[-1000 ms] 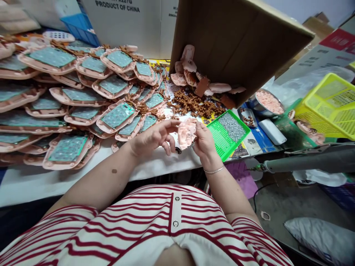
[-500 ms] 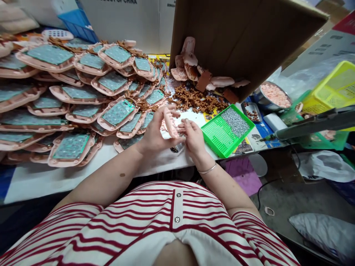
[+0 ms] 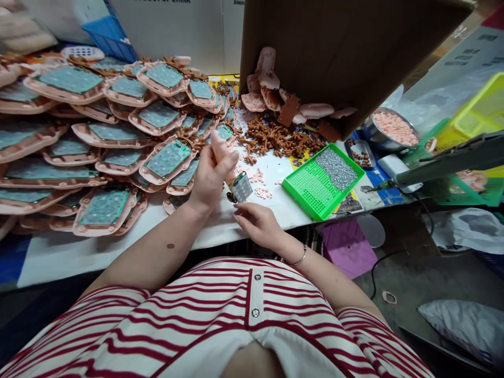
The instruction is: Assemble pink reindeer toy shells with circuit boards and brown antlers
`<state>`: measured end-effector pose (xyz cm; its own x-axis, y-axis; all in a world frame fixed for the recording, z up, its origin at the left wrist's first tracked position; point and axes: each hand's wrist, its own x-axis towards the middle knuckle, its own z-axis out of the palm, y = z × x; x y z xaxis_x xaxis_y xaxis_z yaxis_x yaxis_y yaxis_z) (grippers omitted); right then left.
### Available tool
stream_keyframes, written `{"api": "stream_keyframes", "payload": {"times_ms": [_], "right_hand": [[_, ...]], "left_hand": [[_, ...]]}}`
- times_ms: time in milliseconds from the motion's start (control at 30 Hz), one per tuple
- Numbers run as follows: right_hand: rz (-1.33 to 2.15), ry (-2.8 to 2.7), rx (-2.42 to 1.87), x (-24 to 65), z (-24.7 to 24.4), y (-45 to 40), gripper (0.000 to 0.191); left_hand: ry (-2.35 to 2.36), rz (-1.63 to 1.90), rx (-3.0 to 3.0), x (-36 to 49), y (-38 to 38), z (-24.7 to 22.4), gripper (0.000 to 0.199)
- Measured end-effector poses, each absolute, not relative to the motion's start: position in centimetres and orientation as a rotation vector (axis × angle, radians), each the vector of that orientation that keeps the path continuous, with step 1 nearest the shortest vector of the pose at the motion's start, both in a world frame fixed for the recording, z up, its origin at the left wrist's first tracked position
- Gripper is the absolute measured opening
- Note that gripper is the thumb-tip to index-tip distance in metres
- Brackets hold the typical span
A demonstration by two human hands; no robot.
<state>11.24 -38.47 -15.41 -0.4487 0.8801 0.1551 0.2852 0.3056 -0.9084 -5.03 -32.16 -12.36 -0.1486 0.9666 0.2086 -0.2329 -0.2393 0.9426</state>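
My left hand (image 3: 210, 178) is closed around a pale pink plastic shell (image 3: 219, 148), which stands tilted up between thumb and fingers. Just below the shell is a small square circuit board (image 3: 241, 186) with a greyish face and a dark part at its lower left. Whether the board hangs from the shell or rests on the table I cannot tell. My right hand (image 3: 260, 224) is beside the board at its lower right, fingers loosely bent and apart, with nothing visible in them. Small pink pieces (image 3: 263, 193) lie on the white table behind it.
Stacked pink shells with greenish boards (image 3: 100, 207) fill the left side. Brown branching parts (image 3: 271, 137) are heaped at the back, before a large cardboard box (image 3: 338, 58). A green tray (image 3: 301, 207) of small metal pieces stands at right, near a grey arm (image 3: 444, 163).
My right hand has come away from the pink shell and moved down. My left hand has shifted left, turning the shell. The circuit board now shows between the hands.
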Motion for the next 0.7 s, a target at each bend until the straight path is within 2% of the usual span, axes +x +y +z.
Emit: {"api": "stream_keyframes", "payload": {"times_ms": [133,200,400,700], "right_hand": [[1.410,-1.417,-1.068,10.4,-16.0,-37.7,0.051],[1.568,-1.186,-1.040,10.1,-15.8,-37.4,0.058],[1.763,-0.923,-1.009,9.8,-14.2,-37.1,0.047],[1.443,-1.093,-1.079,12.6,-13.3,-36.7,0.040]], "left_hand": [[1.051,1.656,1.159,-4.7,-32.4,-12.0,0.047],[1.073,1.651,1.200,-4.6,-32.6,-12.1,0.049],[1.129,1.607,1.277,-4.6,-33.1,-12.1,0.057],[0.869,1.465,1.193,-4.8,-33.4,-11.6,0.062]]}}
